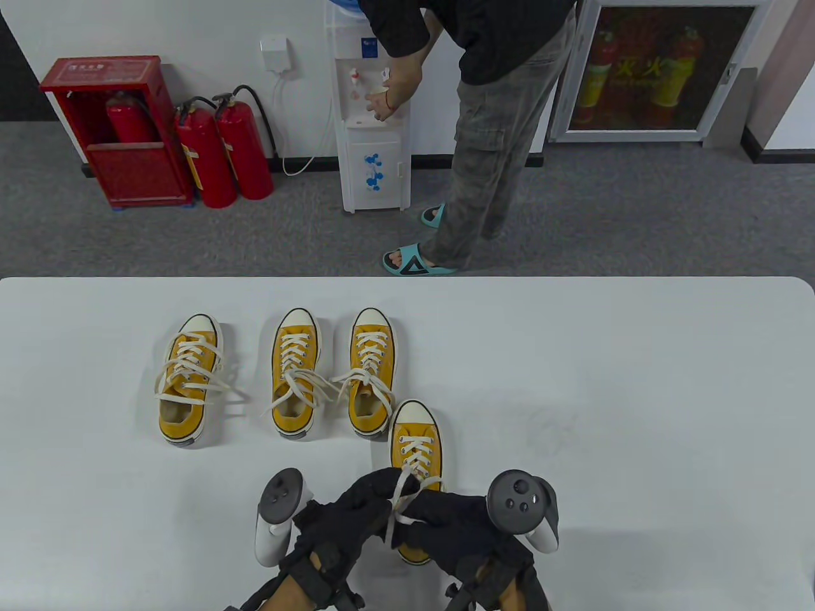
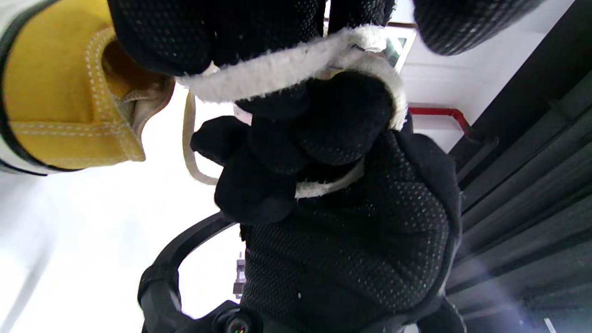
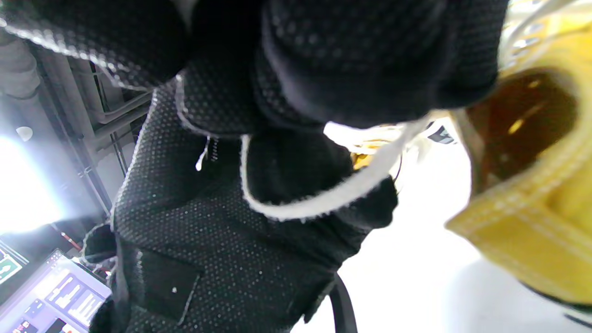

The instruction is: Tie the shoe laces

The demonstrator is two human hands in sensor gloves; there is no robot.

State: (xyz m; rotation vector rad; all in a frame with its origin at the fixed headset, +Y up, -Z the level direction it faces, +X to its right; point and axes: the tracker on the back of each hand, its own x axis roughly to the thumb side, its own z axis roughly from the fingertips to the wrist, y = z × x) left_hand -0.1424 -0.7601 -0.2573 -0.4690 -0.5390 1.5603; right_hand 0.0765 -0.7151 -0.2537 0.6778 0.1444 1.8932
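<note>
— White table [image 1: 637, 394], four yellow shoes. Which one is being tied?

— The near shoe [image 1: 415, 439], toe at twelve o'clock, heel under the hands. The other three [image 1: 280, 375] sit at ten and eleven o'clock, laces loose.

— Why do the hands meet over it?

— Likely to form the knot above the tongue. The left hand [image 1: 347, 519] and right hand [image 1: 455, 522] both have fingers curled on the lace [image 1: 401, 503].

— And the lace?

— Cream, flat, fuzzy, crossing between them.
</note>
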